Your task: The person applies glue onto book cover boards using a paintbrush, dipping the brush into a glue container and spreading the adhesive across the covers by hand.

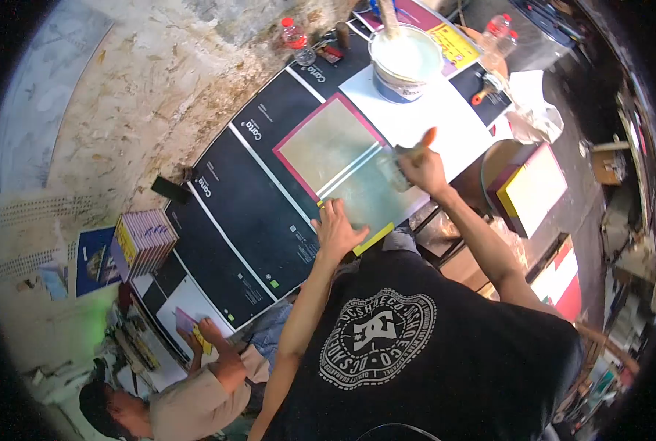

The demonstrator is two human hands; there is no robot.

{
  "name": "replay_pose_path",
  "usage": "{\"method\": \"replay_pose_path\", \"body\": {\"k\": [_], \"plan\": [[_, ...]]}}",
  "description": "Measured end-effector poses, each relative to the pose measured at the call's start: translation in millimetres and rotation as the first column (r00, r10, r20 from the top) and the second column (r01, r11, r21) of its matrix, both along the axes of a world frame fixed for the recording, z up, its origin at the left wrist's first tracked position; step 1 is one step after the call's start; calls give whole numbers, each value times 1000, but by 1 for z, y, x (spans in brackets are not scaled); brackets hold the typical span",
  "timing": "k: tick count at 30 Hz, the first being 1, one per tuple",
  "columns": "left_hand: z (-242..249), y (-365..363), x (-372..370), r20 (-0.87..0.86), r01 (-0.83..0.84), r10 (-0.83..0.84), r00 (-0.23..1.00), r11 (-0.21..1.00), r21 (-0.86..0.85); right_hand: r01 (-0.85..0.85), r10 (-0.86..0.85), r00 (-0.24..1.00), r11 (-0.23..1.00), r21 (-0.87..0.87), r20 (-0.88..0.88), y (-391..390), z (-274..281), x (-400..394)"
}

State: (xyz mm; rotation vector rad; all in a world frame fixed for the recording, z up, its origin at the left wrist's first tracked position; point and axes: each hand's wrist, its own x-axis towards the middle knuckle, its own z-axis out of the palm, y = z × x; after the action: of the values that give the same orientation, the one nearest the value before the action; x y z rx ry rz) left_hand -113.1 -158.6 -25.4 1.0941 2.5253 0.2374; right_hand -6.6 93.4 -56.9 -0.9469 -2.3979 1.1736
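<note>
My right hand (423, 173) is closed around a wide brush (394, 170) with an orange handle end; its bristles are blurred by motion over the sheet. Under the brush lies an opened-out book cover (333, 140) with grey board panels, a magenta edge and a yellow edge at the near end. Two pale strips run across its middle, and the panel nearer me looks wet and shiny. My left hand (337, 231) rests with fingers spread on the cover's left edge, by the strips.
A white bucket (405, 62) of pale paste with a stick in it stands on a white sheet (453, 128). Bottles (296, 40), a second brush (482, 94) and stacked books (145, 239) are around the black-topped table (243, 198). A co-worker (188, 397) handles a small piece at lower left.
</note>
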Motion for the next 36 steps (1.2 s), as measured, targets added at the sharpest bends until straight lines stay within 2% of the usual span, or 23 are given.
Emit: {"method": "replay_pose_path", "body": {"k": [3,4,7,8,10,11,12,13,14,15,18,19,20,21,22,23,24,26,28,31,32,34,36], "plan": [[8,4,-3,72,28,-25,997,999,-44,418,-445,877,892,170,182,-11,48,56],[6,-2,0,58,35,-33,998,999,-37,520,-523,851,831,199,-45,-18,42,70],[2,0,-3,25,54,-54,998,998,-17,554,-526,825,825,111,-205,-56,47,72],[2,2,-3,36,53,-52,998,998,-22,485,-479,874,857,174,-77,-59,27,77],[2,1,-4,55,60,-58,997,997,-46,569,-561,821,785,247,-110,-54,-3,101],[6,-1,-6,44,78,-77,996,997,-26,610,-683,698,724,322,214,-58,40,104],[-4,3,-10,25,88,-89,996,996,33,569,-682,710,702,428,174,-33,14,140],[-21,-3,-13,10,97,-98,995,993,73,743,-744,660,626,239,-104,-16,4,166],[-32,-14,-16,-4,101,-101,995,990,101,806,-811,586,583,108,4,-3,20,188],[-32,-16,-30,116,55,-72,991,987,149,788,-768,599,616,-1,-227,11,18,207],[-13,6,-116,-34,-14,40,999,830,558,742,-729,620,665,-85,-290,-29,99,151],[-6,29,-152,-38,-40,77,996,810,585,608,-590,769,794,-5,-245,-37,80,141],[20,55,-188,26,96,-145,989,767,634,449,-430,882,891,65,-191,-45,62,127],[2,89,-227,35,227,-305,952,776,589,66,-60,997,991,115,-55,-76,102,78],[15,109,-232,144,259,-333,932,889,376,-170,191,970,975,143,-152,-107,113,36],[30,131,-228,259,304,-332,907,942,145,-462,558,811,795,394,-174,-111,105,-3],[24,142,-228,282,358,-347,894,934,13,-517,616,787,686,512,-31,-126,100,-33],[16,166,-236,327,456,-370,870,856,-245,-357,470,878,770,528,-91,-133,90,-87],[13,182,-241,487,458,-271,830,830,-319,-241,301,953,821,518,-33,-127,66,-133],[-70,225,-286,763,639,-172,623,674,-370,-415,383,910,819,396,160,-171,12,-162],[-68,232,-285,771,645,-120,625,635,-424,-378,449,893,783,494,-28,-191,7,-158],[-59,228,-279,759,616,-117,640,668,-416,-496,533,846,810,312,-37,-200,42,-149],[-68,223,-289,729,651,-238,642,671,-354,-293,396,904,848,441,-161,-177,58,-166]]}}
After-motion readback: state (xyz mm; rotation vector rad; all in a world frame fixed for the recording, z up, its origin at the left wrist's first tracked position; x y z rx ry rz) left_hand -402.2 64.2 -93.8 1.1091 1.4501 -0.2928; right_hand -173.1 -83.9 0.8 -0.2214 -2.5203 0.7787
